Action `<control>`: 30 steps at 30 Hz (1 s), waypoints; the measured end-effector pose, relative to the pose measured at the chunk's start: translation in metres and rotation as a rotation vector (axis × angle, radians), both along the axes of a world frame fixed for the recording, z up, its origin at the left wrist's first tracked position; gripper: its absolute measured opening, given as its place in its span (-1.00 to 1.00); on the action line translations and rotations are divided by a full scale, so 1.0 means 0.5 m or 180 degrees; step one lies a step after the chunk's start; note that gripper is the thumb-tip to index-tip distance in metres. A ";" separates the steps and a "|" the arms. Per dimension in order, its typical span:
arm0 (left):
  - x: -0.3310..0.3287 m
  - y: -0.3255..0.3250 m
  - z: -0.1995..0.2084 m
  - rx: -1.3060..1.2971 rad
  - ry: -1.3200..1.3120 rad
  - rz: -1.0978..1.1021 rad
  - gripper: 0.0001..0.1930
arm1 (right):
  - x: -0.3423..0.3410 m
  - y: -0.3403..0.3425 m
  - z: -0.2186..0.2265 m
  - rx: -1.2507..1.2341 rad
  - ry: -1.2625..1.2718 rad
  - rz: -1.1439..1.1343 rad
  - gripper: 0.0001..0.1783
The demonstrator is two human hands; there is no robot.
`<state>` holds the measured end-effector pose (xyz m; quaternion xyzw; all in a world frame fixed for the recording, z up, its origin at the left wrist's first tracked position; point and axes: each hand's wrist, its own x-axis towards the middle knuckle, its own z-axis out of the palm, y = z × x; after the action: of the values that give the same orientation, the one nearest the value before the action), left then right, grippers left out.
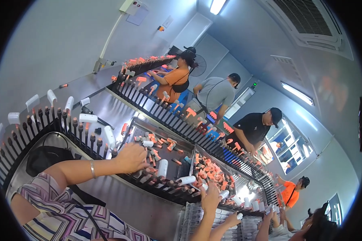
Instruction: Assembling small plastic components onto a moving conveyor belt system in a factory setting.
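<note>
My left hand (132,157), with a bracelet at the wrist, reaches over a row of dark upright pegs (149,176) on the near conveyor. Its fingers are bent and closed, and what is between them is hidden. Farther right, my right hand (210,198) is raised at the same row, with fingers drawn together near a small white piece (205,186); whether it grips that piece I cannot make out. White curved shells (163,168) sit along the pegs. Behind them, a metal tray (138,124) holds orange and grey small parts (171,144), with a denser orange heap (213,170) to the right.
A second peg line (161,108) runs diagonally behind the tray. Pegs with white shells (13,117) curve round at the left, beside a black bag (48,158). Clear plastic trays (221,221) are stacked at front right. A co-worker's hand (232,219) is close to my right; several people stand beyond.
</note>
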<state>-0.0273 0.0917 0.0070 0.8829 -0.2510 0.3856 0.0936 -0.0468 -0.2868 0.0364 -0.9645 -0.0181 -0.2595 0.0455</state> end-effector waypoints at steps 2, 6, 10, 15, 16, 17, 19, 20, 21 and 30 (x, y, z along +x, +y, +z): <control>0.001 0.034 -0.006 0.0063 -0.0039 0.0014 -0.61 | -0.011 0.016 0.055 0.0728 -0.0562 -0.0006 -0.54; -0.006 0.078 -0.006 0.0018 -0.0125 0.0176 -0.64 | -0.045 -0.030 0.138 0.1494 -0.1826 0.0027 -0.51; -0.014 0.136 -0.013 0.0034 -0.0067 0.0439 -0.63 | -0.038 -0.077 0.096 0.1319 -0.0636 0.0150 -0.49; -0.064 0.124 -0.005 -0.0166 -0.0366 -0.0249 -0.56 | -0.027 -0.020 0.045 0.0502 0.0269 0.1263 -0.22; -0.060 0.100 -0.007 -0.0356 -0.0477 -0.0606 -0.59 | -0.011 -0.019 0.028 0.0300 0.0373 0.1372 -0.21; -0.081 0.078 0.004 -0.0363 0.0217 -0.0786 -0.61 | 0.000 -0.002 0.016 0.0336 0.0497 0.1374 -0.23; -0.102 0.012 0.010 -0.0219 0.1373 -0.1103 -0.65 | 0.009 0.039 0.017 0.0303 0.0659 0.1322 -0.33; -0.107 -0.023 0.002 -0.0030 0.1835 -0.1252 -0.66 | 0.000 0.068 0.019 0.0133 0.0624 0.1207 -0.45; -0.110 -0.047 -0.032 -0.0297 0.1875 -0.1571 -0.64 | -0.006 0.107 0.030 0.0209 0.0714 0.1151 -0.47; -0.045 -0.195 -0.135 -0.3032 0.3729 -0.1623 -0.75 | 0.002 0.294 -0.032 -0.0383 0.0673 0.0783 -0.51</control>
<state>-0.0497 -0.0060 -0.0604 0.7225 -0.1634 -0.1087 0.6629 -0.0460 -0.1397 0.0204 -0.9779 -0.1467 -0.1474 0.0208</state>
